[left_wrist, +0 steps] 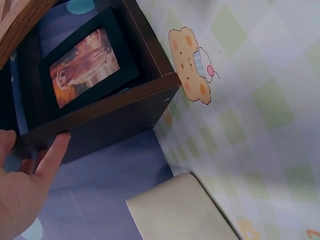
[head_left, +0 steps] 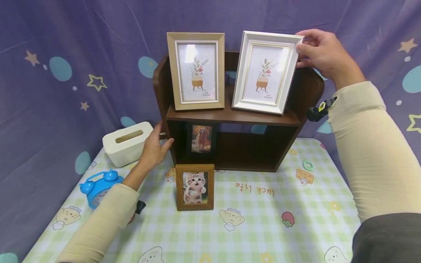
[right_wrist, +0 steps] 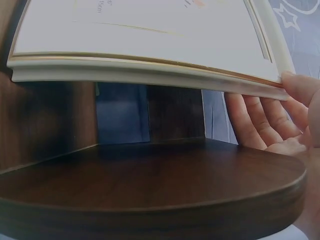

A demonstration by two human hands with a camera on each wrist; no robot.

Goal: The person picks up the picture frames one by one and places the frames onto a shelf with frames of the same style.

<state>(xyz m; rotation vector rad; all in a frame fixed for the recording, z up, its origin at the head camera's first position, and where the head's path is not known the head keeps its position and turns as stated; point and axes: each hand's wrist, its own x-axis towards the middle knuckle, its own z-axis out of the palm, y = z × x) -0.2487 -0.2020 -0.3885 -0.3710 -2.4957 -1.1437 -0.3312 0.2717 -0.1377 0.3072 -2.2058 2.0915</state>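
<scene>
A white picture frame (head_left: 268, 71) with a potted-plant print leans to the right at the top right of a dark brown two-tier shelf (head_left: 256, 146). My right hand (head_left: 323, 53) pinches its upper right edge, thumb on the front and fingers behind, as the right wrist view also shows. My left hand (head_left: 154, 148) rests at the shelf's left side panel, with extended fingers touching the panel's edge (left_wrist: 100, 107) in the left wrist view. A tan picture frame (head_left: 200, 106) stands on the upper tier's left. Below it, a black-framed dog photo (head_left: 201, 138) stands inside the lower tier.
A brown wooden frame with a kitten photo (head_left: 195, 188) stands on the checkered tablecloth (head_left: 250, 241) before the shelf. Left of the shelf are a white tissue box (head_left: 126, 153) and a blue alarm clock (head_left: 100, 188). A small green ring (head_left: 307, 165) lies at right. A purple curtain (head_left: 108, 36) hangs behind.
</scene>
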